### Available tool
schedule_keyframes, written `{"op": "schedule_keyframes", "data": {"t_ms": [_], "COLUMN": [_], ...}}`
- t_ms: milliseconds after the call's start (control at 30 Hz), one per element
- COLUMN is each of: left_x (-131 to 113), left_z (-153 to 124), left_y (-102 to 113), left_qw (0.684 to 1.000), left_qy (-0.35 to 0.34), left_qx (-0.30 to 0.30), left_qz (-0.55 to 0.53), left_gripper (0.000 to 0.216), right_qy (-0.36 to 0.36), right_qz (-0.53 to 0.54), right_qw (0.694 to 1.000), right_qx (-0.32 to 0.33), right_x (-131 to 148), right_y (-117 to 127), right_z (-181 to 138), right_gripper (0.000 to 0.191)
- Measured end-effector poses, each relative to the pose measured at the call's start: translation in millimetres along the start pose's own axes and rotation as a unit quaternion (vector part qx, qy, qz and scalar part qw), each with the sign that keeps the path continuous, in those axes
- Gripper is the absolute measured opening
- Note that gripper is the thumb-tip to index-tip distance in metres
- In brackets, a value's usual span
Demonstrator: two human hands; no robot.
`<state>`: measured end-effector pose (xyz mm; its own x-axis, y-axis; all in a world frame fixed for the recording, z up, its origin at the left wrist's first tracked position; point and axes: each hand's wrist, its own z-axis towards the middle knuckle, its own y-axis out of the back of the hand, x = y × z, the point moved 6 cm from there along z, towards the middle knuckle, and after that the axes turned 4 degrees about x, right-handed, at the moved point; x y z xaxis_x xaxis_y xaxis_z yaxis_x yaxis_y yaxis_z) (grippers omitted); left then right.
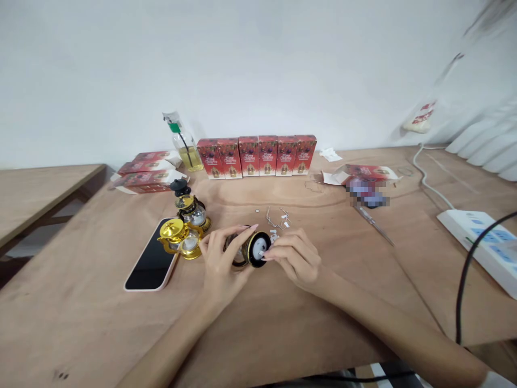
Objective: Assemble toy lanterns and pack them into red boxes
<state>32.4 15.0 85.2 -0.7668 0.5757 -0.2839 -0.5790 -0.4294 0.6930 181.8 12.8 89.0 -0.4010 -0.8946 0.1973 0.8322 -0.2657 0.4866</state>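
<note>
My left hand is wrapped round a small black-and-gold lantern, tipped on its side so that its round base with a white disc faces me and to the right. My right hand pinches at that white disc, with what looks like a small white tab at the fingertips. Just beyond the hands lie several white scraps and thin bent wires. To the left stand a gold lantern, a black-and-gold lantern and a black-topped one behind it.
A phone lies left of my left hand. Red boxes stand in a row by the wall; more red boxes lie at left beside a pump bottle. A screwdriver, an open box and a power strip are at right.
</note>
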Motion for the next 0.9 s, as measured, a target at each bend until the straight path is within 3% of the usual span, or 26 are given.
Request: {"op": "schedule_keyframes", "data": {"t_ms": [700,900], "left_x": [-0.9,1.2], "left_z": [-2.3,-2.6], "left_y": [0.8,1.3], "left_qw": [0.999,0.999], "left_qy": [-0.029,-0.029], "left_qx": [-0.016,-0.009], "left_qz": [0.029,0.037], "left_gripper": [0.048,0.049], "right_qy": [-0.039,-0.109], "right_qz": [0.048,0.165], "right_qw": [0.998,0.978], "right_qx": [0.019,0.072], "right_x": [0.3,-11.9], "right_y": [-3.4,-7.4], "right_z": [3.0,8.5], "right_gripper": [0.014,0.013]}}
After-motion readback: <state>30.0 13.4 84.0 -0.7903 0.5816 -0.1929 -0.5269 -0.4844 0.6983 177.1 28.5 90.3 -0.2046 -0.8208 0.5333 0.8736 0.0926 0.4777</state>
